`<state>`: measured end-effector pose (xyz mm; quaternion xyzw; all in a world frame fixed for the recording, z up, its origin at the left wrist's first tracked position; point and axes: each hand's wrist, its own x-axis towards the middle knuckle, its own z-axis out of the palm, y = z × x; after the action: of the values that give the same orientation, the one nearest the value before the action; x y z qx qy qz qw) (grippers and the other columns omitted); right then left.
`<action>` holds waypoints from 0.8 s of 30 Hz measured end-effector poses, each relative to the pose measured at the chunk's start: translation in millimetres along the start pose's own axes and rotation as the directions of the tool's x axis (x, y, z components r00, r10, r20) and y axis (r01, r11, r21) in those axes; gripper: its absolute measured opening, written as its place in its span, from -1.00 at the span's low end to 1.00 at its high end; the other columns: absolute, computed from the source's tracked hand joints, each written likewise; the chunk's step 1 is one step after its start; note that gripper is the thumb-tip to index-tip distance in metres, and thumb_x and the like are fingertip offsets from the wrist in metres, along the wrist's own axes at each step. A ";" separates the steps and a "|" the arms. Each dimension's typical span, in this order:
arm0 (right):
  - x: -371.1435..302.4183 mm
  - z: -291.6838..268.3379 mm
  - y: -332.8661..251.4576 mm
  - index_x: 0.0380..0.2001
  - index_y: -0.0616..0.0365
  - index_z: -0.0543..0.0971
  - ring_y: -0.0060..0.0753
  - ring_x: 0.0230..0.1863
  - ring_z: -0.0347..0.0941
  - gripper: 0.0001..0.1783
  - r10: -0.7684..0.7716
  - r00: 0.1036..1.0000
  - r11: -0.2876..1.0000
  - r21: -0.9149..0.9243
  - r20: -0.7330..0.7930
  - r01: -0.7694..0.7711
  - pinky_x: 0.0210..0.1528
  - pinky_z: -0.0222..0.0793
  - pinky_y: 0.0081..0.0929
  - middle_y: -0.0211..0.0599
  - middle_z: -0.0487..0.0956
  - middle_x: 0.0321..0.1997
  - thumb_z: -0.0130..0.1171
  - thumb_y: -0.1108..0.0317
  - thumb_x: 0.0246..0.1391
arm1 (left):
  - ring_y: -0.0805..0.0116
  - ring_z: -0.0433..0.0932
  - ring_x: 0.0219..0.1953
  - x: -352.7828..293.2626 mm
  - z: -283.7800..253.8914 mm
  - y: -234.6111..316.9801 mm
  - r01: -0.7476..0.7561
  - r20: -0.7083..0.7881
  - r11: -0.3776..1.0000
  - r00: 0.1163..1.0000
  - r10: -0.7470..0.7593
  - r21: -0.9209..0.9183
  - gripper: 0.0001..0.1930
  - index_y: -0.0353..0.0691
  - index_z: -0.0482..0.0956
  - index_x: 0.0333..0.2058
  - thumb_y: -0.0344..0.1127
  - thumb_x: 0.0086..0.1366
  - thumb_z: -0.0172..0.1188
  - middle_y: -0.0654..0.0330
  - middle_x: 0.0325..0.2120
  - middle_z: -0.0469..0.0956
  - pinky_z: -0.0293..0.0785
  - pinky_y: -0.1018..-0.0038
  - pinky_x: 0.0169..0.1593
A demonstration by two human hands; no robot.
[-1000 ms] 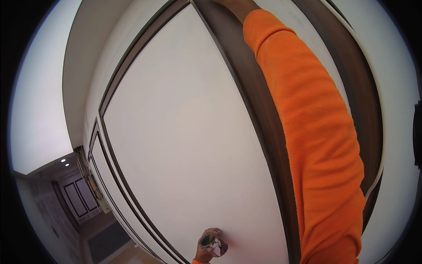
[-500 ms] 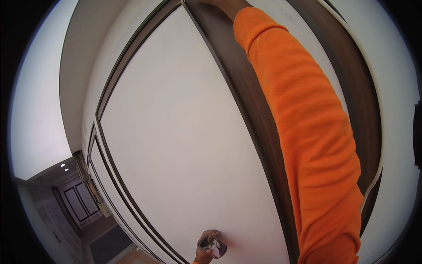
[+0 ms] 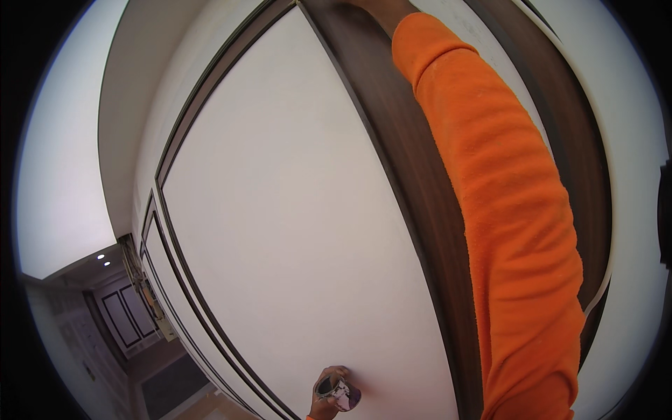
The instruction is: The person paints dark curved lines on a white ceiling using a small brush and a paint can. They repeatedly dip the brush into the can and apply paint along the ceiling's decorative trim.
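My left hand [image 3: 323, 406] is wrapped round a small open-topped container [image 3: 347, 398] at the bottom of the view. The container has a dark inside and a stained, pinkish outer side, and it is tilted in front of the white wall panel [image 3: 294, 203]. My right arm, in an orange sleeve [image 3: 514, 210], stretches up along a dark brown wood-look strip [image 3: 392, 133]. Only part of my right hand [image 3: 374, 8] shows at the top edge, close to that strip. Its fingers are cut off, so what they hold cannot be seen.
Dark trim [image 3: 162, 171] frames the white panel at the left and top. A second brown strip [image 3: 581, 154] with a pale cable [image 3: 607, 245] beside it runs down the right. At lower left, a hallway has a dark mat [image 3: 175, 387] and a panelled far wall [image 3: 129, 315].
My right forearm and hand have shifted a little to the right along the top, baring more of the brown strip. The left hand and its container stay nearly in place.
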<state>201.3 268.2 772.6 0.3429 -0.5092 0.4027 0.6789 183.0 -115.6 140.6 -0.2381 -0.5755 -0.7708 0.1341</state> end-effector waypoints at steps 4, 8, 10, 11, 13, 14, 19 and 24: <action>13.6 4.6 10.3 -0.62 0.09 0.56 -0.53 -0.56 0.38 -0.76 -0.031 0.999 0.991 -0.127 -0.018 0.029 -0.44 0.37 -0.43 -0.39 0.51 -0.60 0.34 0.29 0.05 | 0.34 0.49 0.06 8.7 13.8 9.1 -0.057 0.026 0.998 0.998 0.058 -0.041 -0.11 -0.38 0.45 0.05 0.07 -0.15 0.63 0.06 0.02 0.45 0.44 0.45 0.13; 8.3 6.5 1.7 -0.66 0.07 0.53 -0.56 -0.59 0.33 -0.74 -0.035 0.998 0.990 -0.133 0.049 0.041 -0.49 0.34 -0.43 -0.41 0.47 -0.64 0.33 0.30 0.02 | 0.28 0.46 0.18 -9.7 -84.9 -71.0 -0.076 0.062 0.587 0.997 0.043 0.806 -0.58 -0.16 0.43 0.27 -0.12 0.55 0.02 0.23 0.16 0.53 0.28 0.17 0.34; 10.6 4.0 5.8 -0.67 0.06 0.52 -0.57 -0.59 0.33 -0.75 -0.027 0.999 0.995 -0.097 0.032 0.030 -0.49 0.33 -0.44 -0.42 0.47 -0.64 0.33 0.30 0.01 | 0.26 0.46 0.17 -4.7 -86.2 -77.0 -0.019 0.029 0.699 1.000 -0.002 0.715 -0.57 -0.15 0.42 0.28 -0.14 0.54 0.06 0.23 0.15 0.54 0.27 0.14 0.35; 12.3 5.1 8.2 -0.67 0.06 0.52 -0.57 -0.60 0.33 -0.74 -0.041 0.999 0.994 -0.098 0.012 0.042 -0.50 0.33 -0.44 -0.42 0.46 -0.65 0.33 0.30 0.01 | 0.26 0.46 0.17 -6.2 -82.6 -75.1 -0.005 0.016 0.790 1.000 -0.006 0.613 -0.55 -0.16 0.43 0.27 -0.13 0.50 0.09 0.22 0.14 0.54 0.27 0.15 0.34; 14.6 8.5 13.9 -0.68 0.05 0.51 -0.58 -0.60 0.33 -0.72 -0.070 0.997 0.992 -0.105 -0.026 0.067 -0.50 0.32 -0.45 -0.42 0.46 -0.66 0.34 0.29 0.01 | 0.27 0.46 0.16 -1.9 -64.6 -59.9 -0.001 0.010 0.921 1.000 -0.004 0.389 -0.52 -0.18 0.43 0.24 -0.11 0.43 0.14 0.21 0.13 0.53 0.28 0.18 0.32; 13.3 9.0 11.5 -0.68 0.06 0.51 -0.58 -0.60 0.33 -0.72 -0.086 0.996 0.990 -0.116 -0.013 0.084 -0.50 0.32 -0.45 -0.42 0.46 -0.66 0.34 0.28 0.01 | 0.27 0.46 0.15 -1.0 -52.1 -46.9 -0.001 0.004 0.947 1.000 0.000 0.320 -0.50 -0.19 0.43 0.23 -0.10 0.40 0.17 0.20 0.12 0.52 0.29 0.20 0.31; 10.2 9.3 4.6 -0.66 0.09 0.52 -0.55 -0.58 0.36 -0.71 -0.047 0.999 0.990 -0.131 0.007 0.047 -0.48 0.32 -0.43 -0.40 0.50 -0.63 0.33 0.26 0.04 | 0.29 0.47 0.12 -1.0 -18.5 -13.9 -0.018 -0.002 0.984 1.000 0.018 0.178 -0.39 -0.25 0.44 0.17 -0.04 0.23 0.30 0.16 0.09 0.50 0.31 0.27 0.26; 9.9 11.3 1.1 -0.35 0.20 0.77 -0.34 -0.25 0.67 -0.72 -0.062 0.994 0.995 -0.079 -0.090 0.055 -0.13 0.55 -0.40 -0.21 0.77 -0.29 0.38 0.16 0.11 | 0.31 0.47 0.09 -2.7 -3.6 -5.5 -0.028 -0.015 0.991 0.999 0.030 0.132 -0.28 -0.31 0.45 0.10 0.01 0.06 0.43 0.12 0.05 0.47 0.34 0.35 0.21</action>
<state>197.1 260.8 785.0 0.3123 -0.4824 0.3781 0.7258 181.9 -117.6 133.9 -0.2304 -0.6206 -0.7310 0.1656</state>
